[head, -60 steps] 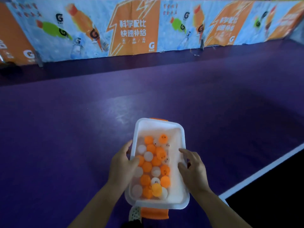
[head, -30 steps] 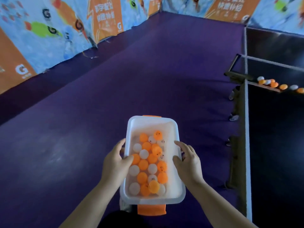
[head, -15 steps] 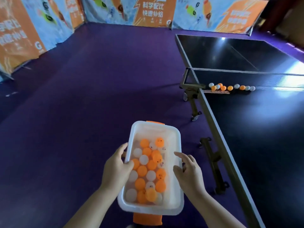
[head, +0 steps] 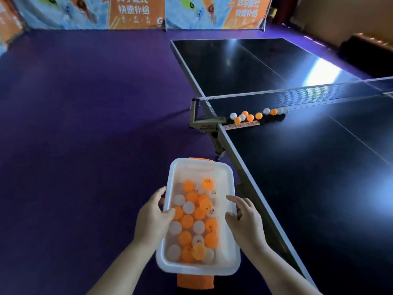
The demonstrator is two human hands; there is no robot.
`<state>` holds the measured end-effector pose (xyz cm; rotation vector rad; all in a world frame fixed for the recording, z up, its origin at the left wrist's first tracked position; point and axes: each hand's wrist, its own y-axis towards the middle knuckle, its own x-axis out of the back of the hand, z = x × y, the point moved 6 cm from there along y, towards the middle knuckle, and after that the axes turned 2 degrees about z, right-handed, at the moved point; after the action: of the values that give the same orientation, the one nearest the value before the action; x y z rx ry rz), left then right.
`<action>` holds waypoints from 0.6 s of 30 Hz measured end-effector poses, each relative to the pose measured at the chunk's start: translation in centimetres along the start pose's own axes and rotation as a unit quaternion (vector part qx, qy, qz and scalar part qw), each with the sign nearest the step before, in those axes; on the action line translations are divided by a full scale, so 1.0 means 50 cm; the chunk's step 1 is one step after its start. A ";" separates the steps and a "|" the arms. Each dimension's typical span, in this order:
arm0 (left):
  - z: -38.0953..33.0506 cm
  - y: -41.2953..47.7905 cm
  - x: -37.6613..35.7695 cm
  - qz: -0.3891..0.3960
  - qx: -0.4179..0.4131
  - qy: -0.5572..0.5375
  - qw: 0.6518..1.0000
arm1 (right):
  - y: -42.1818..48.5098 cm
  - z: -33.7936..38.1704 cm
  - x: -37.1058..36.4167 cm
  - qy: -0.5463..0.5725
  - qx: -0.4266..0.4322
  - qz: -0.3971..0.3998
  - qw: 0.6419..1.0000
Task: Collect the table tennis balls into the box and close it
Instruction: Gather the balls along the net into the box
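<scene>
I carry a translucent white box [head: 202,167] with orange latches, open, no lid in sight. Inside lie several orange and white balls [head: 194,222]. My left hand [head: 152,218] grips the box's left rim, thumb over the edge. My right hand [head: 244,222] holds the right rim with its thumb inside and fingers down the outer wall. On the black table tennis table [head: 308,167], a row of several orange and white balls [head: 255,115] lies against the net [head: 297,96] near its left post.
The table's left edge [head: 240,160] runs just right of the box, with metal legs and wheels below. The net clamp [head: 204,120] juts out at the side. Purple floor spreads to the left. Orange and blue banners [head: 136,11] fence the far side.
My view has swung right from the banner wall and floor to the table. The table, net and row of balls came into sight and grew nearer. Both hands kept hold of the box.
</scene>
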<state>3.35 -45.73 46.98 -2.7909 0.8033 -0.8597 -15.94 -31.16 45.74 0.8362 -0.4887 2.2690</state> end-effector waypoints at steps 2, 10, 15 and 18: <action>-0.040 0.070 -0.019 0.002 -0.001 0.012 1.000 | 0.076 0.000 0.020 0.010 -0.007 0.002 1.000; -0.188 0.329 -0.128 0.027 -0.029 0.039 0.998 | 0.346 -0.044 0.114 0.058 -0.041 -0.027 0.997; -0.270 0.483 -0.208 0.087 -0.043 0.052 0.994 | 0.468 -0.085 0.163 0.044 -0.077 -0.072 0.993; -0.333 0.584 -0.268 0.138 -0.075 0.061 0.986 | 0.539 -0.111 0.197 0.040 -0.105 -0.121 0.986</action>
<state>-28.51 -62.92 46.86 -2.6759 1.2886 -0.9623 -42.71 -42.84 45.37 0.6575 -0.5472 1.9795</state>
